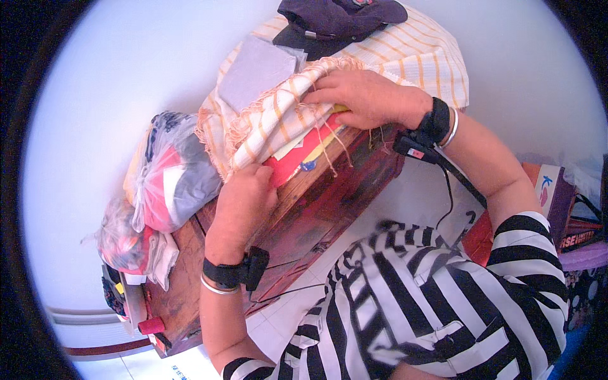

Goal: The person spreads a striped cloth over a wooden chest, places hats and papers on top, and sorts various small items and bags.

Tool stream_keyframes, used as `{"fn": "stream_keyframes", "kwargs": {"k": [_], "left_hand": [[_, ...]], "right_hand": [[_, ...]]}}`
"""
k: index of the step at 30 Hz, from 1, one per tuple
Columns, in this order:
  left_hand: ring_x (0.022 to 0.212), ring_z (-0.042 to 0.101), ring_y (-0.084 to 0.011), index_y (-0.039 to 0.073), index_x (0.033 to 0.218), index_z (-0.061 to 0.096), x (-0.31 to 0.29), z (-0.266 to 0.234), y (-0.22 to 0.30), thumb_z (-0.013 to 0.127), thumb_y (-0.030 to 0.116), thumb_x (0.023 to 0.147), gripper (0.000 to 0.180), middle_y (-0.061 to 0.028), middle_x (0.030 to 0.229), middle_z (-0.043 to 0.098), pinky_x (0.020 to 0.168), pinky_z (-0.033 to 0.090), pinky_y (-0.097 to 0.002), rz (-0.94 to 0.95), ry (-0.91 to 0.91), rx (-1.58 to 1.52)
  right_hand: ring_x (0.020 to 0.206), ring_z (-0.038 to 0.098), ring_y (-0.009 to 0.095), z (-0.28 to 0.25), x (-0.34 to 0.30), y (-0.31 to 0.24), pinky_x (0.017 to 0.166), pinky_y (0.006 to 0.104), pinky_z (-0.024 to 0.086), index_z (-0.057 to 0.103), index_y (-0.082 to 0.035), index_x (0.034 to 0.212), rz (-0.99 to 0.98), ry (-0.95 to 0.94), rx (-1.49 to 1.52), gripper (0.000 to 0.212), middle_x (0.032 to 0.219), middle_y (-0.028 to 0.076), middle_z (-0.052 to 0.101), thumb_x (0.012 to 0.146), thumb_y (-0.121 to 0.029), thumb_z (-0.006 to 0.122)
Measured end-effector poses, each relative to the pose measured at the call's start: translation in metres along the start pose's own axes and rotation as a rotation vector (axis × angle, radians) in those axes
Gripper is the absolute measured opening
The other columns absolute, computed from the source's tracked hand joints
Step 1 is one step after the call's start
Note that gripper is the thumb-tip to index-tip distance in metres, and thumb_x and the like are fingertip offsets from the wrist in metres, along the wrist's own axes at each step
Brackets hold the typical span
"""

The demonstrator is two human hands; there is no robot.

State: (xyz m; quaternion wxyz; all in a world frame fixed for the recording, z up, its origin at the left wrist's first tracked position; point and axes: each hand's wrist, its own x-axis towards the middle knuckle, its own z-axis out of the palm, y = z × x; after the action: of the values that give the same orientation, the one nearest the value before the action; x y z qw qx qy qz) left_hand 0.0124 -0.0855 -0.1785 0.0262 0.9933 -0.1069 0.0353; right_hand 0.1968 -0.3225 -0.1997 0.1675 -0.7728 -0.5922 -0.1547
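1. With left grip [246, 195] curled inward, touched the near left corner of the striped cloth [278, 130]; could not tell pinching from resting, because of hidden fingertips. Wore a black strap [225, 273] and a silver bangle [218, 289] at that wrist.
2. Laid right grip [367, 95] across the cloth's folded edge, farther along, with fingers bent on the fabric and thumb set apart below; could not tell a firm hold from a light touch.
3. Saw a red sheet [283, 168] between both hands, partly under the orange-and-white cloth, near a small blue bit [308, 166].
4. Found the brown wooden desk [191, 263] underneath, running slantwise, with the cloth draped over its farther right part.
5. Noted a red cylindrical thing [152, 325] at the desk's left end, then a small filled plastic bag [120, 234] and, just beyond, a larger plastic bag [180, 171].
6. Spotted a flat grey piece [256, 69] lying on the cloth.
7. Made out a dark cap [335, 25] farthest back, also on the cloth, near a pale wall [126, 63].
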Motion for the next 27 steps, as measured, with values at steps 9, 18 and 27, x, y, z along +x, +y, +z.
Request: {"fn": "stream_keyframes", "kwargs": {"k": [9,18,27], "left_hand": [[0.087,0.063,-0.0384,-0.001,0.089,0.057,0.012,0.000,-0.003,0.058,0.002,0.077,0.012,-0.0218,0.090,0.061,0.076,0.053,-0.0457,0.066,-0.054,0.108],[0.071,0.063,-0.0410,0.003,0.086,0.059,0.027,-0.016,-0.028,0.057,0.007,0.081,0.007,-0.0218,0.077,0.063,0.064,0.051,-0.0488,0.017,0.393,0.065],[0.075,0.064,-0.0408,0.004,0.095,0.066,0.035,-0.031,-0.037,0.057,0.008,0.085,0.014,-0.0227,0.081,0.065,0.066,0.051,-0.0453,-0.060,0.505,-0.022]], "right_hand": [[0.113,0.054,0.033,0.003,-0.005,0.003,0.096,0.0400,0.047,0.055,-0.010,0.126,-0.012,0.024,0.047,0.059,0.119,0.014,0.057,0.069,-0.005,0.067],[0.113,0.053,0.032,-0.003,-0.009,0.000,0.095,0.0415,0.045,0.056,-0.011,0.124,-0.104,0.127,-0.043,0.060,0.120,0.012,0.057,0.068,-0.017,0.076],[0.091,0.062,0.032,-0.011,0.002,0.016,0.077,0.0436,0.051,0.060,-0.010,0.108,-0.064,0.148,-0.230,0.033,0.094,0.011,0.064,0.076,-0.016,0.066]]}}
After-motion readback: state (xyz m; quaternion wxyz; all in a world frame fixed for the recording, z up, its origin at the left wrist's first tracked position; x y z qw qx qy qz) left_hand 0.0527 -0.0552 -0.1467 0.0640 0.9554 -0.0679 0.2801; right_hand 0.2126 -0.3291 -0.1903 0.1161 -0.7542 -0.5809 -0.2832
